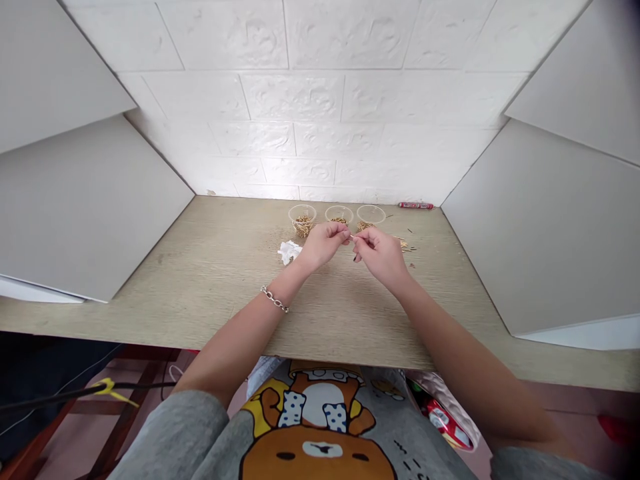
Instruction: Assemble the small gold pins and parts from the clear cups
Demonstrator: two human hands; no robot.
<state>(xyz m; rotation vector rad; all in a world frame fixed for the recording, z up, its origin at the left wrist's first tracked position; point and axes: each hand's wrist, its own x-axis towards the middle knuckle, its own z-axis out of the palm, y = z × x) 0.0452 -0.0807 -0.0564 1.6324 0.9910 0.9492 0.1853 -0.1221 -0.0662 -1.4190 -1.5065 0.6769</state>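
Note:
Over the middle of the table my left hand (326,244) and my right hand (381,256) meet, fingertips almost touching. Both are closed in a pinch, and a tiny thin piece between them is too small to name. Just behind the hands stand three clear plastic cups: the left cup (302,211), the middle cup (339,211) and the right cup (371,212). Small gold-coloured pieces (303,225) lie in the left one, and similar pieces show in the others, partly hidden by my hands. A crumpled white tissue (289,252) rests beside my left wrist.
Several thin sticks (404,245) lie right of my right hand. A red tube-like wrapper (415,206) is by the white brick-pattern wall (320,93). Grey panels (90,207) flank the wooden table (200,267) on both sides. A black cable (65,395) hangs below its left front edge.

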